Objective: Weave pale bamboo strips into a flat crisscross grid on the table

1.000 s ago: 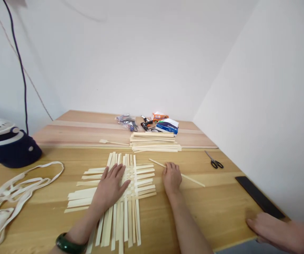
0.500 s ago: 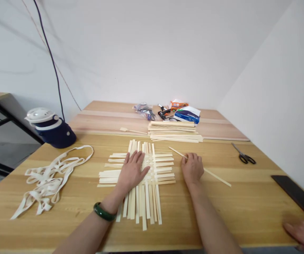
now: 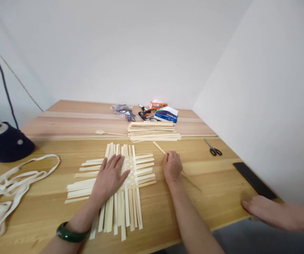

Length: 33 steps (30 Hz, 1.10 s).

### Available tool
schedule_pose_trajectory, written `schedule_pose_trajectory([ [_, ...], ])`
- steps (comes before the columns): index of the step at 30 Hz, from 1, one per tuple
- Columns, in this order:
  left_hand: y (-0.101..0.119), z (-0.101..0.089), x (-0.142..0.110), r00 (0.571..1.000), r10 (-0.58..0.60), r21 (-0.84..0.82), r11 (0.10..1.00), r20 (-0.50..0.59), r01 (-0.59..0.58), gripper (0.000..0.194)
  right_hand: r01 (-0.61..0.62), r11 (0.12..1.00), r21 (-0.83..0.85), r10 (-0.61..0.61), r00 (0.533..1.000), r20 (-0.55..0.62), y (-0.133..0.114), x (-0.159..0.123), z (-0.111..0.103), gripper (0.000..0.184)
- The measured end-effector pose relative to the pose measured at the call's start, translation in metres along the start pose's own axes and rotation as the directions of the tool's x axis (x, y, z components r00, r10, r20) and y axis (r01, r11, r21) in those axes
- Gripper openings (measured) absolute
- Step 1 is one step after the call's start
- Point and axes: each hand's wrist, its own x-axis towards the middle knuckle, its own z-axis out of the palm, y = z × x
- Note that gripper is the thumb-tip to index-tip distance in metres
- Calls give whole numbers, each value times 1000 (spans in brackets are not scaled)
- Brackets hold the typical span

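Atop woven strips, the left hand lies spread; the right hand (curled) seemingly grips a loose strip.

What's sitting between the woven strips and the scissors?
In the head view, the person's right hand, gripping a loose strip, lies between the woven strips and scissors.

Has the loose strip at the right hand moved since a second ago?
Yes, the loose strip has turned: its far end now appears closer to the stacked strips beyond it.
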Motion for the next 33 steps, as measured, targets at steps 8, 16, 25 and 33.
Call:
schedule_pose_trajectory([
  [8,8,-11,1,998,-35,7,999,51,34,56,67,997,36,-68,998,3,0,0,1,16],
  [16,10,-15,2,997,-47,-16,999,58,48,56,73,994,80,-70,997,-41,6,1,6,17],
  [25,11,-17,1,998,-53,-40,998,40,54,54,363,823,438,-363,928,-86,-63,0,-33,20],
  [33,12,-16,1,997,-64,-59,996,30,66,52,385,813,437,-474,873,114,-119,-28,-4,25],
])
